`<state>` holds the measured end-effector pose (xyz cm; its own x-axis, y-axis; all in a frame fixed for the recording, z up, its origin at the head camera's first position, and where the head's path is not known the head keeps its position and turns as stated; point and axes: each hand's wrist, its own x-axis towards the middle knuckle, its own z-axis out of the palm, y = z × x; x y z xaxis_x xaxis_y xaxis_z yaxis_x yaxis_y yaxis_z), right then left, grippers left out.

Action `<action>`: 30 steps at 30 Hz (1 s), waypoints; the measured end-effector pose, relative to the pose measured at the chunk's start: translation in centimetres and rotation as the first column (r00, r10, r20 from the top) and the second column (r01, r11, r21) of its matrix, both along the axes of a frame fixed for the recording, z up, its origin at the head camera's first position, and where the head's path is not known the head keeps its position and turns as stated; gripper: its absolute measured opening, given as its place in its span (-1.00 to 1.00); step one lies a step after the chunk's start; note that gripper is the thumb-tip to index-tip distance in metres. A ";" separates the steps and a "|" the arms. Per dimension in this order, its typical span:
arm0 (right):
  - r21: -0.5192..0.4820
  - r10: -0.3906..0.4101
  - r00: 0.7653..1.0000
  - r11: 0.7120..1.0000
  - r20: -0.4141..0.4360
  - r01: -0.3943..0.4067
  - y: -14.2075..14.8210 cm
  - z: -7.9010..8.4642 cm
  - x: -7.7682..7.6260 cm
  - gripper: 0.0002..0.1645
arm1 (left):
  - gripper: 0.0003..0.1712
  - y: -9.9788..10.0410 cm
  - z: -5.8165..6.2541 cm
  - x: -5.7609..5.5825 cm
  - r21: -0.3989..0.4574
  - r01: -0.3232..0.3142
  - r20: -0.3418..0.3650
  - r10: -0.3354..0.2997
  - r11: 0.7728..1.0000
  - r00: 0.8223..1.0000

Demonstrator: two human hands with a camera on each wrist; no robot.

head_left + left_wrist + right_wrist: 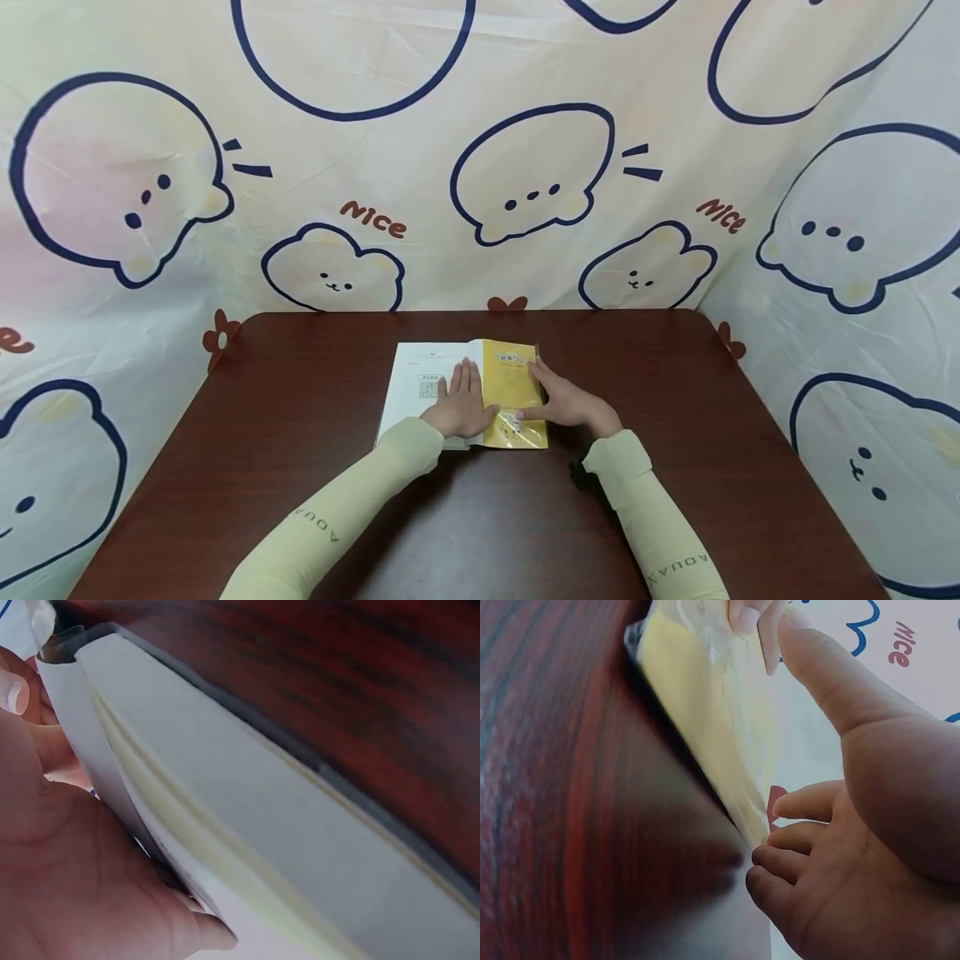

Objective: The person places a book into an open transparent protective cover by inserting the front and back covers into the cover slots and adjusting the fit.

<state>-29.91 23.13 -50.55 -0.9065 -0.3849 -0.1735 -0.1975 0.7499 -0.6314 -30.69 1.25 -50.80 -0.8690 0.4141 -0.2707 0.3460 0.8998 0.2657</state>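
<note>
A book (426, 371) lies open on the table, with a white printed page on the left and a yellow cover (510, 379) on the right. Clear shiny plastic covers the yellow part, and its pages (225, 795) show edge-on in the left wrist view. My left hand (459, 404) lies flat on the white page beside the fold, fingers spread and pointing away. At the right edge of the yellow cover is my right hand (566, 400), thumb stretched over the cover and fingers extended along its edge. Nothing is gripped in either palm.
The dark brown wooden table (300, 500) surrounds the book on all sides. A cloth backdrop (420, 158) with cartoon outlines hangs behind the table and along both sides. A small dark object (581, 473) shows under the right cuff.
</note>
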 end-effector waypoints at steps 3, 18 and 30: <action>-0.007 -0.004 1.000 1.000 0.004 0.004 0.0 0.1 0.0 0.28 | 0.00 -0.2 -0.1 -0.1 0.005 0.005 0.020 -0.005 1.000 1.000; 0.028 -0.036 0.998 0.999 0.055 0.034 0.4 -0.5 -0.1 0.29 | 0.13 -0.5 0.1 -0.1 0.090 0.008 0.002 -0.008 0.996 1.000; 0.018 -0.030 0.999 0.999 0.036 0.030 0.3 -0.5 -0.3 0.27 | -0.08 -0.1 -0.1 -0.2 0.016 0.018 -0.025 -0.018 1.000 1.000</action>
